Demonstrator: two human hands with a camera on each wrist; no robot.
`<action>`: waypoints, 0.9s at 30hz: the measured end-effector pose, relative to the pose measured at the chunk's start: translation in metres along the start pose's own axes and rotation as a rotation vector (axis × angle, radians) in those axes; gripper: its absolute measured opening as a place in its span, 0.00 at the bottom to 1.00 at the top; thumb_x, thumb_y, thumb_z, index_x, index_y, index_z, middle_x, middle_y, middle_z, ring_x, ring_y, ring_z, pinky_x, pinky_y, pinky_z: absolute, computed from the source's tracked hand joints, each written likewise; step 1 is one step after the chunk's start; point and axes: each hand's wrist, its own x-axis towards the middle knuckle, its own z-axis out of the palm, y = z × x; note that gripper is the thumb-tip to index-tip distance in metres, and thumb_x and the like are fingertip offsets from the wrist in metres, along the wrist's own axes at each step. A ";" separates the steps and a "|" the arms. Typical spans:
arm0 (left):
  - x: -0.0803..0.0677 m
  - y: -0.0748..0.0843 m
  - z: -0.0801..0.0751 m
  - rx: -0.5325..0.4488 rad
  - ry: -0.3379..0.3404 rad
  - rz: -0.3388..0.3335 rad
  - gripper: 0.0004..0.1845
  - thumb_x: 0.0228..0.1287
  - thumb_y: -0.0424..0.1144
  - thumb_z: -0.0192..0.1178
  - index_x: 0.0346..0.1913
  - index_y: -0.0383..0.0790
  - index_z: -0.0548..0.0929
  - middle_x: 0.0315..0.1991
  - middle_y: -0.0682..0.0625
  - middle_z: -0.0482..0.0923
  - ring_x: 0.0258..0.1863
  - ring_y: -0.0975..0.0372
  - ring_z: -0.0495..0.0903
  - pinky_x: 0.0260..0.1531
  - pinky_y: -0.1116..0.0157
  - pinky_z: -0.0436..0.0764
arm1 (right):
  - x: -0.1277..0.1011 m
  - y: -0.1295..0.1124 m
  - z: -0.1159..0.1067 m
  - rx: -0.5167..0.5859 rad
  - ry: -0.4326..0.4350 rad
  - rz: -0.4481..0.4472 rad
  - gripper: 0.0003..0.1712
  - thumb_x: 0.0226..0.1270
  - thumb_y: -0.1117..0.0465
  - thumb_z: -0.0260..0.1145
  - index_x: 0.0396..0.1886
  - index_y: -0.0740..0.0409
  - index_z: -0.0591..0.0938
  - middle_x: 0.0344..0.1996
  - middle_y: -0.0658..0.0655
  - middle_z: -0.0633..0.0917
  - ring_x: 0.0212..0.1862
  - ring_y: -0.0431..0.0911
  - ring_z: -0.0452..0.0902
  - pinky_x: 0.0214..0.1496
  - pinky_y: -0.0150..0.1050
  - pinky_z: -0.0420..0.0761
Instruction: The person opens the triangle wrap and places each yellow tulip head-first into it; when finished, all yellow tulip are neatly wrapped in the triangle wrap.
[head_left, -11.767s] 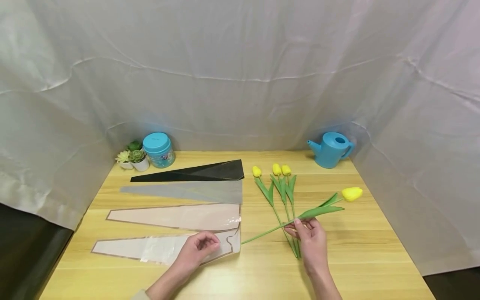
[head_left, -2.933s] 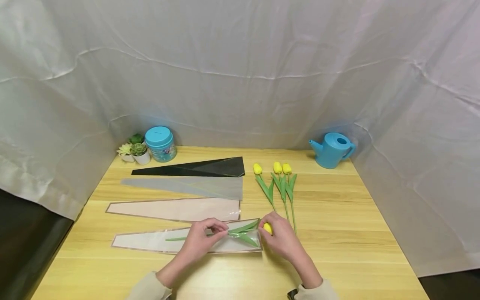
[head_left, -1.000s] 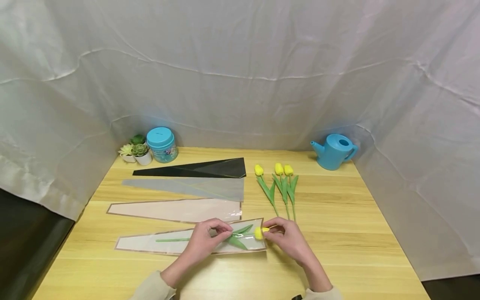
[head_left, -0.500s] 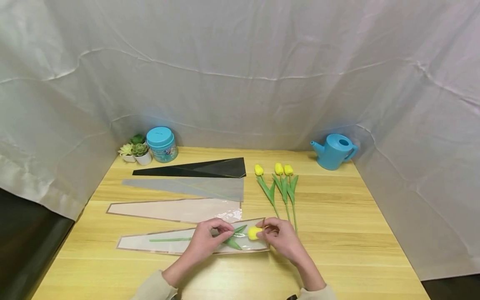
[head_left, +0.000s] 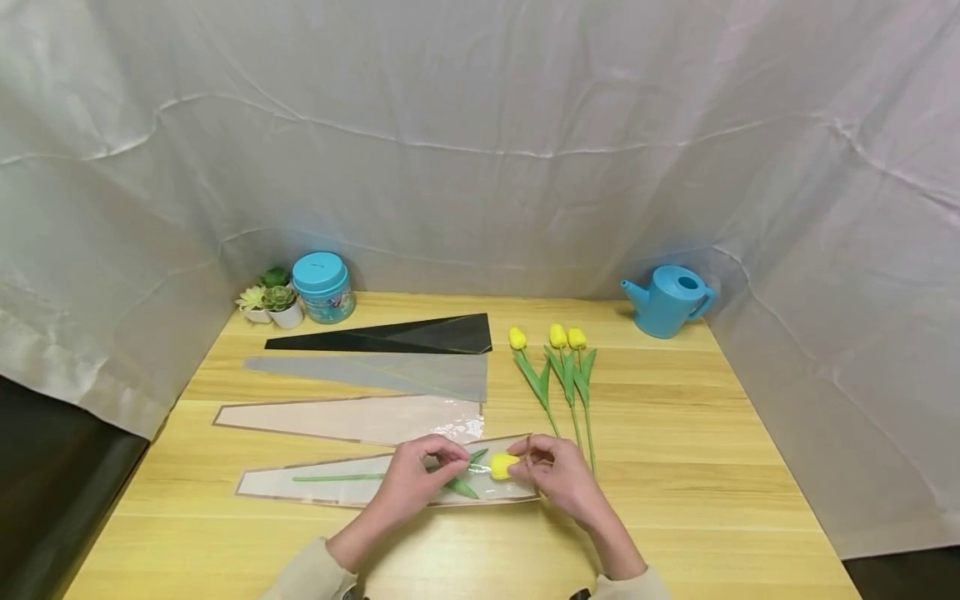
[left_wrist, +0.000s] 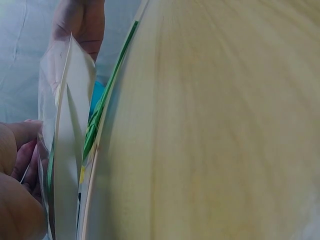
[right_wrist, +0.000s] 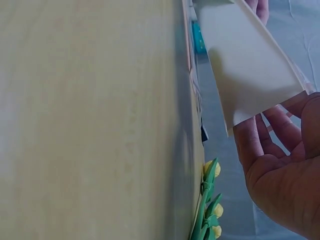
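Left hand: pinching clear sleeve near table's front edge.
Right hand: gripping sleeve's mouth beside yellow tulip.
Tulip: inside sleeve.

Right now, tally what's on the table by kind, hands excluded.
Yellow tulips: 4, one in the near sleeve, held by the right hand, three lying loose
Flower sleeves: 4, near one held by the left hand, plus pink, grey, black
Watering can: 1
Blue-lidded jar: 1
Succulent pots: cluster, count unclear
Total: 10 plus the pots
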 end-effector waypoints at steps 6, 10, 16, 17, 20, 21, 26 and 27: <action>0.000 0.000 0.000 0.001 -0.002 0.012 0.04 0.65 0.40 0.72 0.40 0.47 0.91 0.35 0.59 0.89 0.34 0.68 0.83 0.39 0.68 0.82 | 0.000 0.001 0.000 -0.007 0.004 -0.001 0.11 0.59 0.61 0.79 0.41 0.54 0.89 0.44 0.53 0.90 0.46 0.45 0.85 0.46 0.31 0.84; 0.000 -0.001 -0.001 -0.001 -0.003 0.012 0.03 0.65 0.40 0.73 0.40 0.48 0.91 0.36 0.59 0.89 0.34 0.68 0.83 0.39 0.68 0.82 | 0.000 0.001 0.000 -0.001 0.001 0.010 0.12 0.59 0.62 0.79 0.43 0.54 0.89 0.43 0.53 0.90 0.44 0.45 0.84 0.45 0.32 0.84; 0.000 -0.001 -0.002 0.005 -0.007 -0.019 0.03 0.64 0.38 0.73 0.39 0.51 0.91 0.36 0.62 0.88 0.35 0.68 0.83 0.40 0.68 0.83 | 0.000 0.002 0.000 0.069 -0.037 0.000 0.14 0.60 0.66 0.77 0.46 0.59 0.88 0.46 0.59 0.90 0.42 0.48 0.87 0.43 0.33 0.86; -0.001 -0.002 -0.003 0.007 -0.007 -0.019 0.03 0.64 0.38 0.73 0.39 0.50 0.91 0.36 0.62 0.88 0.35 0.68 0.83 0.40 0.68 0.83 | -0.001 0.003 -0.001 0.079 -0.047 -0.004 0.14 0.60 0.66 0.77 0.47 0.60 0.88 0.46 0.60 0.90 0.43 0.49 0.87 0.44 0.32 0.86; -0.001 -0.003 -0.005 0.012 -0.013 -0.022 0.03 0.64 0.38 0.73 0.39 0.49 0.92 0.36 0.62 0.88 0.35 0.68 0.83 0.41 0.68 0.83 | -0.002 0.006 -0.003 0.086 -0.060 -0.011 0.15 0.63 0.67 0.75 0.49 0.62 0.87 0.49 0.62 0.89 0.47 0.51 0.87 0.49 0.32 0.86; -0.002 -0.003 -0.006 0.015 -0.017 -0.026 0.04 0.63 0.37 0.74 0.39 0.49 0.92 0.36 0.62 0.88 0.35 0.68 0.83 0.42 0.68 0.83 | -0.003 0.006 -0.004 0.078 -0.059 -0.010 0.15 0.63 0.67 0.75 0.49 0.62 0.87 0.50 0.61 0.89 0.48 0.51 0.87 0.50 0.32 0.86; -0.003 -0.004 -0.009 0.039 -0.040 -0.046 0.04 0.63 0.38 0.74 0.39 0.49 0.92 0.35 0.64 0.88 0.36 0.68 0.83 0.43 0.67 0.83 | -0.005 0.007 -0.009 0.048 -0.028 0.022 0.15 0.66 0.65 0.74 0.51 0.61 0.87 0.50 0.59 0.89 0.50 0.49 0.87 0.52 0.31 0.84; -0.003 -0.004 -0.009 0.042 -0.044 -0.050 0.04 0.63 0.38 0.74 0.39 0.49 0.92 0.35 0.64 0.87 0.36 0.68 0.83 0.44 0.67 0.83 | -0.006 0.007 -0.010 0.044 -0.020 0.026 0.14 0.66 0.64 0.74 0.51 0.60 0.87 0.49 0.58 0.89 0.50 0.48 0.86 0.52 0.31 0.84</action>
